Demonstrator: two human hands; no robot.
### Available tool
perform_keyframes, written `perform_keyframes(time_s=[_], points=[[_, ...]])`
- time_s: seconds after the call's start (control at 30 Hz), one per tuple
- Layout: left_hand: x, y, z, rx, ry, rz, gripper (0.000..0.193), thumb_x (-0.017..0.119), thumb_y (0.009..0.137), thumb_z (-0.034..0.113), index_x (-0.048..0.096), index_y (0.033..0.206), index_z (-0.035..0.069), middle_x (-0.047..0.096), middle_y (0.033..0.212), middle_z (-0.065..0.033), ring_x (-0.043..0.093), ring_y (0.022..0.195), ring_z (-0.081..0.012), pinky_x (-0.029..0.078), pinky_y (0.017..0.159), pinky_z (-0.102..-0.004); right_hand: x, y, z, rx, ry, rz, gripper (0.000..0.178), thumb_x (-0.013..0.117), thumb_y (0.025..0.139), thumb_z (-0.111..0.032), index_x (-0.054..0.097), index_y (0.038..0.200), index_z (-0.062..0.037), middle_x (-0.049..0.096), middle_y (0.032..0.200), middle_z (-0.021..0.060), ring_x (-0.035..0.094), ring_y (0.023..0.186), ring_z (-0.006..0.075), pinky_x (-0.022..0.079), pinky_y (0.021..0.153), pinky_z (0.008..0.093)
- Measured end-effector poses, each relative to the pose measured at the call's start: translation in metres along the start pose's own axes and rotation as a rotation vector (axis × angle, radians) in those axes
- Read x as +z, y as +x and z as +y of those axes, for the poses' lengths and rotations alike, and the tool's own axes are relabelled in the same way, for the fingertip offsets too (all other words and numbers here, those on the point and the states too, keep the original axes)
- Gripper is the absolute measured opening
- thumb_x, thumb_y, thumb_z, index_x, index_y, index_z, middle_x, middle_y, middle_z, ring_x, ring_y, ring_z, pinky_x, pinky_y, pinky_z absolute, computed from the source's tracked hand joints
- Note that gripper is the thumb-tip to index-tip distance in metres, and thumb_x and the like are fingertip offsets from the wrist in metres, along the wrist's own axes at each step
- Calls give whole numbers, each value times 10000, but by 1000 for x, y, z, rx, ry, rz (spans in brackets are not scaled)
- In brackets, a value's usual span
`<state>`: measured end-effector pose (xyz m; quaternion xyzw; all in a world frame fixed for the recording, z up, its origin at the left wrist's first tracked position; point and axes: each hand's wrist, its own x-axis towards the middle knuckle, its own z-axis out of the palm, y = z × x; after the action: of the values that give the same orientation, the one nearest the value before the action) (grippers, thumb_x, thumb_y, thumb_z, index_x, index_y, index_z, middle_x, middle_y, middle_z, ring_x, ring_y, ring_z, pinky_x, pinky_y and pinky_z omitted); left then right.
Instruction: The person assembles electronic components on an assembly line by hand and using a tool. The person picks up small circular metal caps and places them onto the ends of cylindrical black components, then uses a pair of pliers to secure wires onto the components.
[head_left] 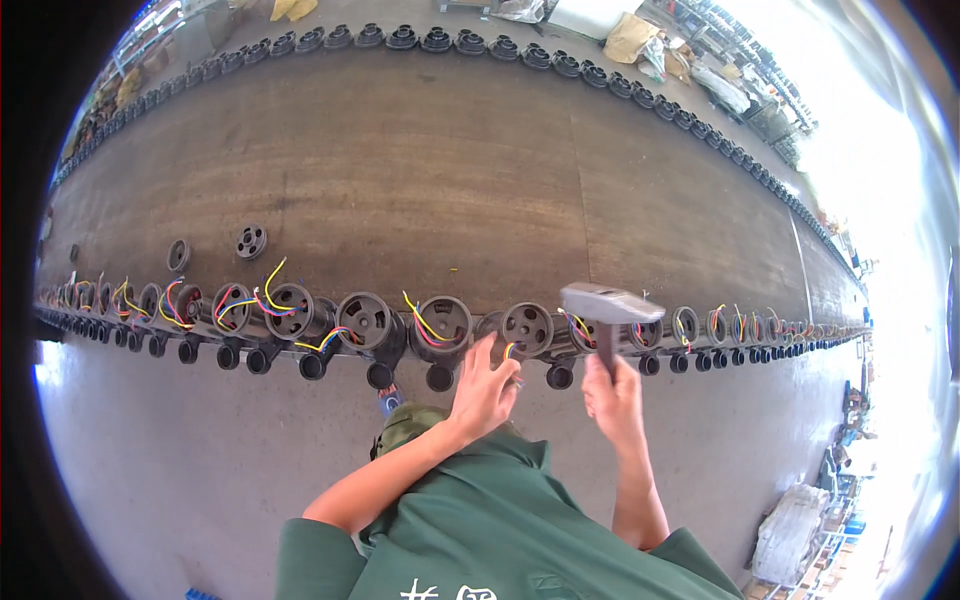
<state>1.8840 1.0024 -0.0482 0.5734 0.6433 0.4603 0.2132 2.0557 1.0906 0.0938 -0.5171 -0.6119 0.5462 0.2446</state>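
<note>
My right hand [613, 400] is closed round the handle of a hammer [612, 303], whose grey metal head is raised over the row of black housings at the table's near edge. Just left of it, my left hand [485, 392] has its fingers bent against a black cylindrical housing with a slotted round cap [527, 326]. A few coloured wires [510, 350] show by its fingertips, and the hand hides the lower part of this housing. Beside it on the left stands another capped housing [445, 322] with yellow and red wires.
A long brown table [430, 170] stretches away before me. Similar housings with coloured wires line its near edge, and black parts [435, 40] line its far edge. Two loose round caps [251, 241] lie on the left. Wrapped goods [790, 530] stand on the floor at right.
</note>
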Motion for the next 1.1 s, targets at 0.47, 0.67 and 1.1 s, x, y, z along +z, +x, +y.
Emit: perform_keyframes(time_s=[0.47,0.67,1.1], points=[[17,-4,-19,79,41,41,388,694,756,-97,553,1097,20,336,1563,-386,497,1332,-490,489,1042,-506,13,12,29,-115,-181,-14,388,470,1113,-369,553,882,-69,478,629,-43,423,494,49,337,452,237],[16,3,-29,77,73,55,447,688,759,-94,526,1145,64,310,1622,-312,535,1304,-450,514,1021,-481,32,44,72,145,-405,-38,449,508,1091,-425,561,843,-54,483,610,-5,461,502,109,384,473,303],[4,2,-37,11,-70,-98,522,604,754,-138,530,1230,63,239,1670,-287,520,1335,-445,515,1014,-465,63,13,66,423,-193,73,391,534,1087,-412,534,867,-90,447,594,-60,424,486,64,368,453,266]])
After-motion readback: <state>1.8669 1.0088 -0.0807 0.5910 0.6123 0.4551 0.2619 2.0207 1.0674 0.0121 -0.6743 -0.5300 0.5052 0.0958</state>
